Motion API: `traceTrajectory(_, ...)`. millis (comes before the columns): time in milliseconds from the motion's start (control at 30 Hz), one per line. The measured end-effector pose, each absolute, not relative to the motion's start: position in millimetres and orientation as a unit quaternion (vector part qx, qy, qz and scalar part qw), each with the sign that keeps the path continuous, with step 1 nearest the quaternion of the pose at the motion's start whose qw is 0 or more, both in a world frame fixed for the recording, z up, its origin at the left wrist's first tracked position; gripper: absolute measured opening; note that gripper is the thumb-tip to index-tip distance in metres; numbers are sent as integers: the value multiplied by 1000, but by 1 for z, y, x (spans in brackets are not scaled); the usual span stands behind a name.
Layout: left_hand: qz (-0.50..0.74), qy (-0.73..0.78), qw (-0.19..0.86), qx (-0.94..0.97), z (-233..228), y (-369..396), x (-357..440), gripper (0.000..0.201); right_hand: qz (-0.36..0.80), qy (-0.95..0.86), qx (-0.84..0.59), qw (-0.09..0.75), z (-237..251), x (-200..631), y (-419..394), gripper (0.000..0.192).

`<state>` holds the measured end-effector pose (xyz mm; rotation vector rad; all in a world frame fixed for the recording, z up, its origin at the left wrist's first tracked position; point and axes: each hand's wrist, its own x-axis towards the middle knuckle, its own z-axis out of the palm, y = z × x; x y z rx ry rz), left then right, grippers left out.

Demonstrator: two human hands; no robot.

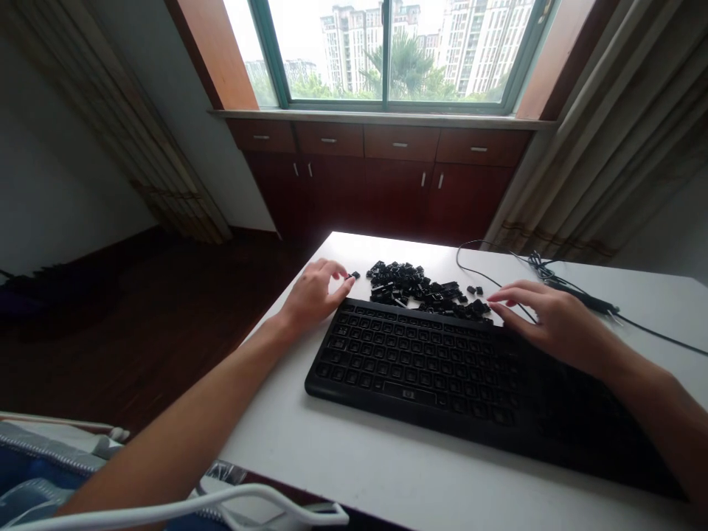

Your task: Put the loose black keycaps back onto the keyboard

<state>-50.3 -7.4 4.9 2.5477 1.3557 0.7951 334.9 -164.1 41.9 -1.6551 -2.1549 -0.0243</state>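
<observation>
A black keyboard (pixel 409 369) lies on the white table, its key positions showing as bare square sockets on the visible left and middle parts. Behind its back edge is a heap of loose black keycaps (pixel 398 280). My left hand (pixel 315 295) is by the keyboard's back left corner, with thumb and forefinger closed around a small black keycap (pixel 355 275). Over the keyboard's right part reaches my right hand (pixel 545 317). Its thumb and forefinger come together at the right end of the heap; whatever is between them is too small to make out. My right forearm hides part of the keyboard.
A black cable (pixel 481 274) loops behind the heap toward a bundled coil (pixel 536 259) at the back right. The white table (pixel 310 442) has its left edge beside my left forearm. A white curved bar (pixel 248 493) crosses the bottom left. Cabinets (pixel 359 177) stand beyond.
</observation>
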Motion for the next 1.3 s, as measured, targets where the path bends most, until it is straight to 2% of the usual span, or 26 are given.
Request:
traceTrajectory(100,306,434,65,845,-3,5,-47,39,-12,-769,-598,226,39,339,-178,25)
traceTrajectory(267,287,412,96,859,-6,13,-44,26,-39,-771,-588,240,38,336,-181,22)
traceTrajectory(400,294,411,129,853,-3,7,-43,24,-55,-784,-567,246,37,330,-181,20)
traceTrajectory(633,352,438,197,803,6,-9,-43,40,-60,-796,-543,262,31,326,-182,19)
traceTrajectory(700,385,436,252,773,14,-17,-39,44,-56,-801,-536,261,30,323,-182,19)
traceTrajectory(800,438,398,480,648,28,-35,-28,41,-52,-810,-523,261,28,312,-182,18)
traceTrajectory(900,400,329,694,499,38,-54,-15,31,-55,-814,-508,275,28,294,-185,24)
traceTrajectory(1067,291,285,788,462,40,-73,-5,26,-39,-816,-475,326,28,261,-194,40)
traceTrajectory(1300,233,277,730,579,42,-86,-2,26,20,-793,-459,401,26,240,-202,50)
